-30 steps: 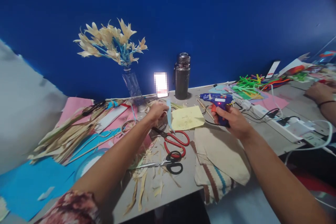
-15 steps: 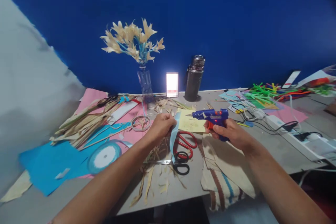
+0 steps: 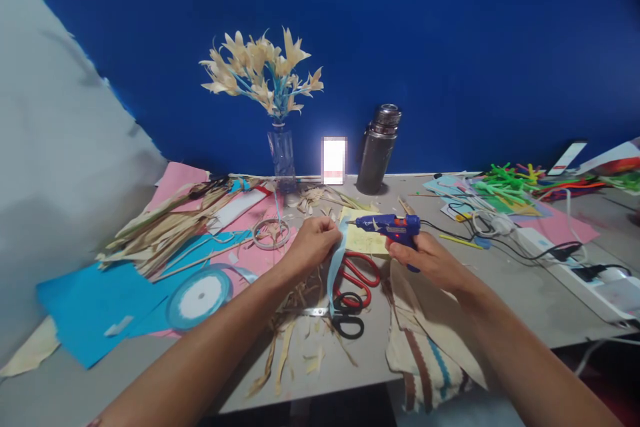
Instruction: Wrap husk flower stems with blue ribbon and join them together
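Between the fingers of my left hand (image 3: 317, 241) is a light blue ribbon (image 3: 336, 268), its tail hanging down toward the black-handled scissors (image 3: 349, 315). My right hand (image 3: 427, 257) is wrapped round the grip of a blue glue gun (image 3: 387, 225) with a small red light on its side. The gun's nozzle points left, at or very near the ribbon's upper end; whether it touches I cannot tell. A yellow paper (image 3: 370, 240) lies beneath the nozzle. Red-handled scissors (image 3: 364, 280) rest just below the paper.
Dried husks (image 3: 175, 233), blue paper (image 3: 95, 303) and a ribbon spool (image 3: 200, 298) lie at left. A vase of husk flowers (image 3: 281, 157) and a flask (image 3: 379, 150) stand at the back. A power strip (image 3: 570, 273) and cords are at right, a striped cloth (image 3: 425, 353) in front.
The glue gun has moved left, bringing its nozzle up to the ribbon's top end. My left hand still pinches the ribbon. The whole view has shifted slightly.
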The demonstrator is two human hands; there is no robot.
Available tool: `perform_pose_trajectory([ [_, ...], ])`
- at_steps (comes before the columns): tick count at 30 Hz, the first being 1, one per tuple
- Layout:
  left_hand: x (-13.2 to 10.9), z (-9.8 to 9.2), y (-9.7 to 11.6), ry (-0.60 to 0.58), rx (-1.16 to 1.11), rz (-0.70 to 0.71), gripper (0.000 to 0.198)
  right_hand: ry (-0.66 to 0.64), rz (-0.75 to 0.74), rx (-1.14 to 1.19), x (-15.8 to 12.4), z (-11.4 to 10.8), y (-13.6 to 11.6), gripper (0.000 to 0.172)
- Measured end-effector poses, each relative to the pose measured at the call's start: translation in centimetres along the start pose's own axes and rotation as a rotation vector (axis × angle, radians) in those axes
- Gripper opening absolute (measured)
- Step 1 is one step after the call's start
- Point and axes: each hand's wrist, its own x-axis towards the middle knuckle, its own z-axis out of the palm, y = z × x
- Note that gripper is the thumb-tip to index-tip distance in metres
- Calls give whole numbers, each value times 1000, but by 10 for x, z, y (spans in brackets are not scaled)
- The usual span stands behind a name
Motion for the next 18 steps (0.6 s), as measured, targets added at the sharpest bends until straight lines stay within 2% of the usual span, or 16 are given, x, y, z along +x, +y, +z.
perform_pose_trajectory([
  [6, -1, -1, -1, -24, -38, -13, 17, 53, -19, 55, 1, 2, -1, 30],
  [13, -1, -1, 0, -16, -33, 7, 15, 7, -27, 0, 2, -1, 6, 32],
  [18, -1, 0, 0, -14, -32, 2, 16, -28, -63, 54, -1, 1, -3, 38],
])
